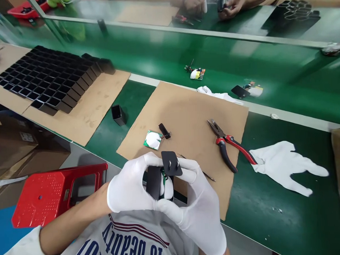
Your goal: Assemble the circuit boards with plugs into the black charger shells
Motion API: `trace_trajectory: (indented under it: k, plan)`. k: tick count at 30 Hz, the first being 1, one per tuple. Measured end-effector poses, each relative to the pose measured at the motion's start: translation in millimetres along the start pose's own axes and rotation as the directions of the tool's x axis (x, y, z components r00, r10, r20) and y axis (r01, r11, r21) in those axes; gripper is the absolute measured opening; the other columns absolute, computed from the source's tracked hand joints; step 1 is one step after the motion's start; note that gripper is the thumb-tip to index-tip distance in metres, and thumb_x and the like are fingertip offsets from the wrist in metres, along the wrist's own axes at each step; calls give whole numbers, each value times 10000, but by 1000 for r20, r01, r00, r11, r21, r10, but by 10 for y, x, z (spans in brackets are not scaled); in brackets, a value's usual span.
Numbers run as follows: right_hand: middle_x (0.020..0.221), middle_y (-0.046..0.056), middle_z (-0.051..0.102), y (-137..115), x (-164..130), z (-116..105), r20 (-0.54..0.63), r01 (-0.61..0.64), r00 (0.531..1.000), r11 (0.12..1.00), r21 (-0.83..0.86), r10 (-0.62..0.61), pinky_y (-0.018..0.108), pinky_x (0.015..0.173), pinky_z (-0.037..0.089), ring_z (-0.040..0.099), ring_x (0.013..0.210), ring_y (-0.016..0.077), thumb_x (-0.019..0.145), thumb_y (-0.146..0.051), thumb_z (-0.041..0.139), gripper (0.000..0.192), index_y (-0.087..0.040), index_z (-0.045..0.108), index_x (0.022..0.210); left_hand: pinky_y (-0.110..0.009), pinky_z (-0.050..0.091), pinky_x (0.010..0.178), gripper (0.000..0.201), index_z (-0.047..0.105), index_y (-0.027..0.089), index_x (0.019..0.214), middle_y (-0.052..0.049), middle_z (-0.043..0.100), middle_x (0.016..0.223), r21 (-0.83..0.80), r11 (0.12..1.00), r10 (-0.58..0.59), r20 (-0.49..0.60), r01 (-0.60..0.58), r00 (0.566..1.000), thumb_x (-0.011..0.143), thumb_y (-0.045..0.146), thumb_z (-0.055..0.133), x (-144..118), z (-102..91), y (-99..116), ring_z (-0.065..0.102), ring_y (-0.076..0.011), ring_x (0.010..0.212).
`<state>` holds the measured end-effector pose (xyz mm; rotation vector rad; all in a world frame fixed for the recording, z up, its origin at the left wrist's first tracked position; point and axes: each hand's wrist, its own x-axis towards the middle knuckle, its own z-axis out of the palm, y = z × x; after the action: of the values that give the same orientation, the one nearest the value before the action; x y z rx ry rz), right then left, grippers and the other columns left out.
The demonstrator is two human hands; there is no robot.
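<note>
My left hand (133, 182), in a white glove, is closed around a black power adapter case (153, 183). My right hand (202, 200), gloved too, is closed at the case's other side, thumb near its lower edge. Between them a green circuit board with a white pad (168, 187) shows in the case opening. A black plug cover with two metal pins (171, 163) stands tilted above it, against my right fingers. Just beyond lies another circuit board (153, 139) with a small black plug cover (164, 131). A thin screwdriver-like rod (209, 176) lies partly behind my right hand.
Red-handled pliers (226, 144) lie on the cardboard sheet (186, 108), beside a loose white glove (288, 166). A single black case (118, 115) stands left, near rows of black cases (51, 77). A red stool (44, 199) is lower left. Across the shelf are another person's hands (235, 8).
</note>
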<state>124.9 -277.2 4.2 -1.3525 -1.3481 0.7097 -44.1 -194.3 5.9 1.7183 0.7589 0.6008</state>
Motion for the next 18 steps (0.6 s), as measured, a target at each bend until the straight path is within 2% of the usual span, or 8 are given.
trace_trajectory:
  k: [4,7,10,13,15,16,17,18]
  plan:
    - [1156,35,751,0,45,-14,-50,49,998,999,3,-49,385,882,635,750,1049,258,822,-295,881,384,-295,718,1169,-352,652,771,586,604,246,1182,-12,782,1004,134,987,91,-38,-85,995,669,274,886,-21,-25,-39,781,-207,811]
    - [1037,35,765,8,35,36,-95,12,995,998,66,-6,349,818,614,749,958,229,904,-348,822,136,-265,742,977,-368,647,831,676,616,249,1208,-17,774,1061,150,983,108,-6,-105,994,625,305,955,-2,-25,-39,777,-216,876]
    - [914,29,759,-4,-12,62,-170,-117,973,969,216,155,299,673,570,725,764,183,980,-411,739,207,-238,719,869,-379,634,888,714,662,256,1199,-21,761,1111,144,989,-33,66,23,997,574,332,1001,57,-22,-19,769,-237,958]
    - [820,16,754,-39,0,-52,-372,-156,897,958,239,239,280,526,472,633,550,140,1023,-519,653,312,-226,725,942,-422,617,953,681,692,262,1163,-23,757,1127,141,971,-202,66,192,977,559,314,1002,127,-9,-43,752,-272,1026]
    - [847,25,777,-46,100,-209,-519,-161,841,987,28,152,296,547,467,634,555,148,1023,-524,646,315,-227,736,973,-457,608,974,641,693,261,1165,-38,752,1149,123,965,-238,25,233,971,588,264,971,161,5,-90,741,-297,1069]
    - [879,32,788,-35,179,-293,-548,-173,834,975,-136,72,311,599,489,662,610,167,1009,-508,668,287,-231,739,981,-472,601,992,624,690,259,1173,-46,747,1167,103,970,-220,-2,219,975,607,234,950,175,10,-115,735,-304,1093]
    - [898,38,792,-10,274,-369,-531,-187,847,932,-310,-6,329,660,509,689,675,190,993,-482,691,253,-234,740,980,-483,589,1023,612,686,259,1185,-53,741,1190,81,979,-183,-38,185,982,625,204,929,189,12,-136,724,-311,1132]
    - [892,41,790,29,379,-430,-464,-198,884,852,-484,-59,350,725,522,710,744,216,981,-456,703,222,-237,737,972,-490,570,1064,608,683,261,1200,-59,731,1220,61,989,-131,-73,136,989,642,176,911,206,7,-148,706,-316,1189]
